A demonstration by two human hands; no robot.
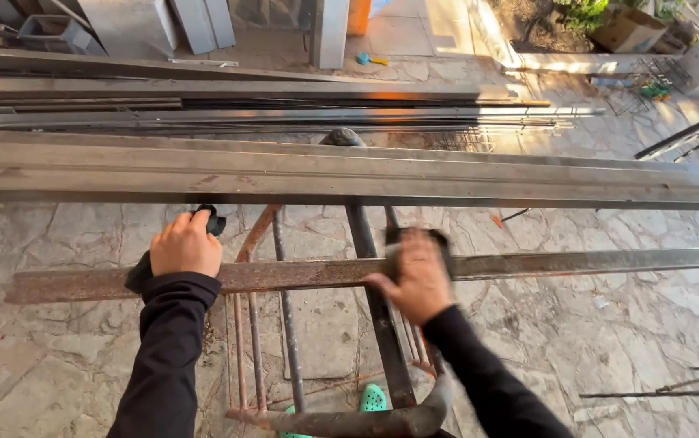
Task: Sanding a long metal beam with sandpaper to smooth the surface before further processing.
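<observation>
Rusty steel bar [301,274] lying crosswise on a welded metal stand [382,341], with the stone-paved floor [65,373] beneath. Your left hand [185,243] is closed around a black rag [213,219] and presses on the bar toward its left end. Your right hand [418,274] is blurred; it wraps a dark pad [414,237] against the bar near the stand's middle rail. Whether that grip is tight, you cannot tell. To rub well, keep the left hand bearing down so the bar does not roll, and keep the strokes along its length. Longer steel profiles [349,170] lie just behind.
</observation>
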